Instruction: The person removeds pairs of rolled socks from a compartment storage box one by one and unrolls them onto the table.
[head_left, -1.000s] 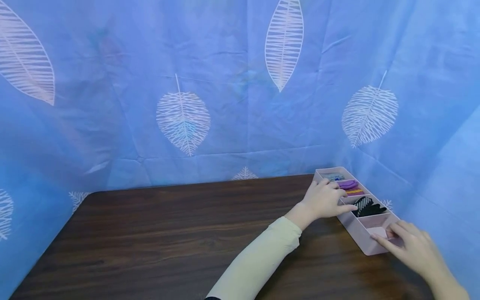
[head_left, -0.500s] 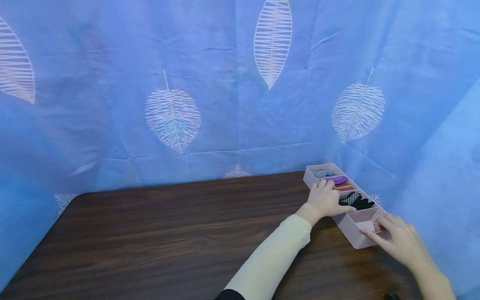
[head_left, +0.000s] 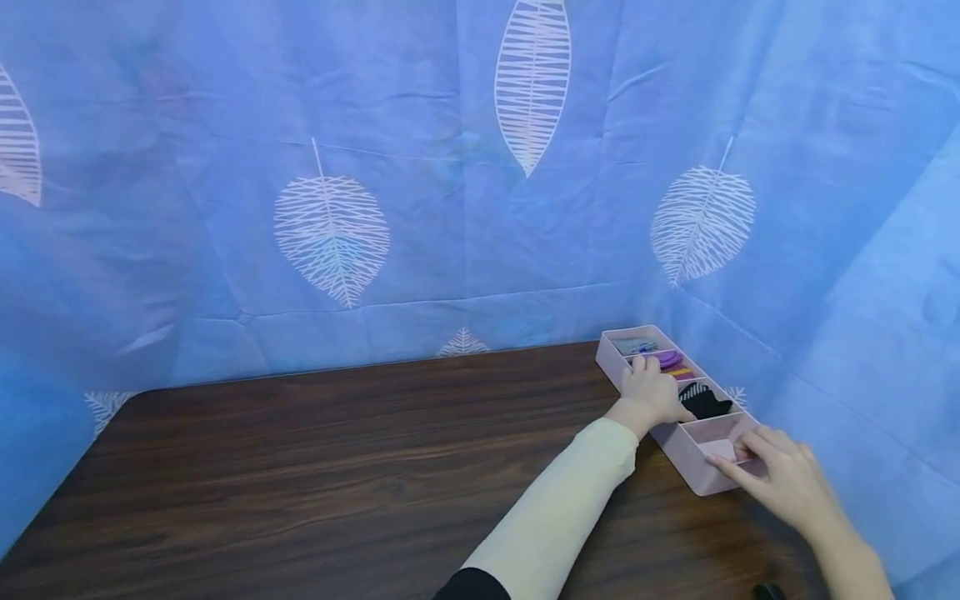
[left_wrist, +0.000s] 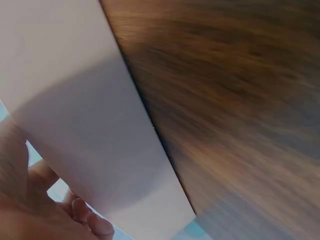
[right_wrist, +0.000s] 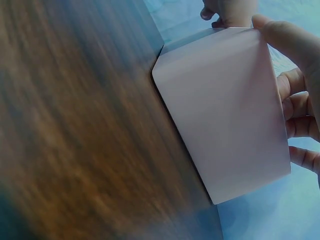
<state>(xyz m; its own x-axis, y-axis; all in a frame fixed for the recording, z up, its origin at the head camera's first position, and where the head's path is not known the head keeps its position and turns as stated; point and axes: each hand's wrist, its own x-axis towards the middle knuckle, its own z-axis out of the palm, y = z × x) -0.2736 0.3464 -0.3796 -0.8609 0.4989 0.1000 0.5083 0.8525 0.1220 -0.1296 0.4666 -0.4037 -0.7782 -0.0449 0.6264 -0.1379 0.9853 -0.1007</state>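
A pale pink divided organizer box (head_left: 678,458) stands at the table's right side. My left hand (head_left: 651,396) reaches over its left wall. Its fingers dip in around the compartment with purple and yellow folded cloth (head_left: 671,362), and the thumb lies beside the black cloth (head_left: 705,402) with a striped part. In the left wrist view its fingers (left_wrist: 80,210) bend behind the wall's rim; their tips are partly hidden, and I cannot tell what they hold. My right hand (head_left: 783,479) grips the near end wall, thumb outside and fingers inside the nearest compartment.
Grey-blue items (head_left: 633,344) lie in the farthest compartment. The dark wooden table (head_left: 337,475) stretches to the left. A blue leaf-print curtain (head_left: 427,225) hangs behind and along the right. A small black object (head_left: 768,592) shows at the bottom edge.
My left hand has moved right, farther over the box, and the black cloth looks more bunched. The right hand keeps its place on the near end. The head view has turned right.
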